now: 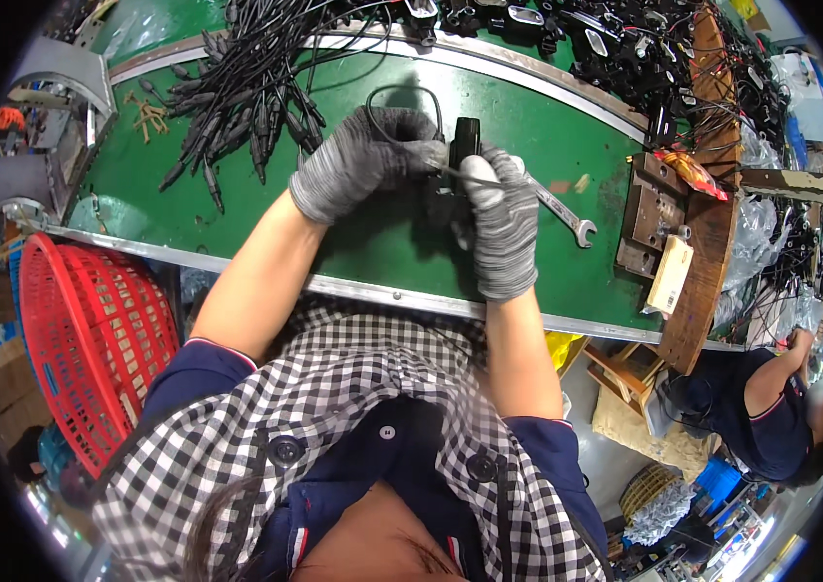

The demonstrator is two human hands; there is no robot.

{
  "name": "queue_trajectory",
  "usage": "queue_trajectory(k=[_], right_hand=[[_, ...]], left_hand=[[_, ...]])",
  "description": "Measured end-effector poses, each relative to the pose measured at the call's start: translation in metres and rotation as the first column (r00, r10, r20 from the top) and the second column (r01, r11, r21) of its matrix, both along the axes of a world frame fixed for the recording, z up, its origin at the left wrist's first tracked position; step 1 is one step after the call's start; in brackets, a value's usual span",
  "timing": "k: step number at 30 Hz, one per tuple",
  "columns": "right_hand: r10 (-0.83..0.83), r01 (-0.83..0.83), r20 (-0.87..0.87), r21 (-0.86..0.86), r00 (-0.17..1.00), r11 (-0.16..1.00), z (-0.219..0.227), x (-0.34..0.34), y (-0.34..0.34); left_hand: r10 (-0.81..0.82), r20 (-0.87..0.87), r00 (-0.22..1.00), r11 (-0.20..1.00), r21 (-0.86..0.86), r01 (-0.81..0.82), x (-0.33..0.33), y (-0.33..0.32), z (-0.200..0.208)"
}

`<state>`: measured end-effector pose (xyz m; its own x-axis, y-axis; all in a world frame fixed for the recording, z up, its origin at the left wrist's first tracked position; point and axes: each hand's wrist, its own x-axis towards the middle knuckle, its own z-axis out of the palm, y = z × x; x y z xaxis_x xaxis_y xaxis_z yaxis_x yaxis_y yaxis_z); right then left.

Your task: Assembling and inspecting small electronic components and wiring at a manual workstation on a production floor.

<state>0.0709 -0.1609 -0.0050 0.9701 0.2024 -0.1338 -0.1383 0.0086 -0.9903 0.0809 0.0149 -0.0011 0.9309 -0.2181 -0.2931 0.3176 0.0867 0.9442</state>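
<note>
A small black part with a looping cable is gripped between the gloved left hand and right hand, a wrench lying just right of them.

Counts on the green bench

Two gloved hands, one wrench, one red basket, one black part — cabled plugs too many to count.
</note>
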Motion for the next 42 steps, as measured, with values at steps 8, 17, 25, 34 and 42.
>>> queue_trajectory(k=[8, 17, 25, 34, 42], right_hand=[[-0.176, 0.332, 0.600, -0.158, 0.780, 0.930, -0.023, 0.003, 0.016], [-0.149, 0.132, 0.132, 0.128, 0.980, 0.983, -0.012, -0.002, 0.014], [-0.018, 0.035, -0.110, 0.150, 0.994, 0.988, -0.007, -0.002, -0.001], [-0.084, 0.178, 0.318, -0.279, 0.944, 0.944, -0.008, -0.007, 0.004], [-0.131, 0.174, 0.258, -0.152, 0.957, 0.973, -0.014, -0.005, 0.009]], left_hand=[[-0.079, 0.362, 0.929, 0.926, 0.371, -0.066, 0.006, -0.011, -0.009], [-0.062, -0.105, 0.993, 0.969, -0.246, 0.034, 0.004, -0.003, -0.006], [-0.052, -0.034, 0.998, 0.991, -0.123, 0.048, 0.000, -0.004, 0.008], [-0.023, 0.143, 0.990, 0.972, 0.233, -0.011, 0.002, -0.006, 0.006], [-0.032, -0.016, 0.999, 0.998, 0.051, 0.033, 0.003, -0.008, 0.004]])
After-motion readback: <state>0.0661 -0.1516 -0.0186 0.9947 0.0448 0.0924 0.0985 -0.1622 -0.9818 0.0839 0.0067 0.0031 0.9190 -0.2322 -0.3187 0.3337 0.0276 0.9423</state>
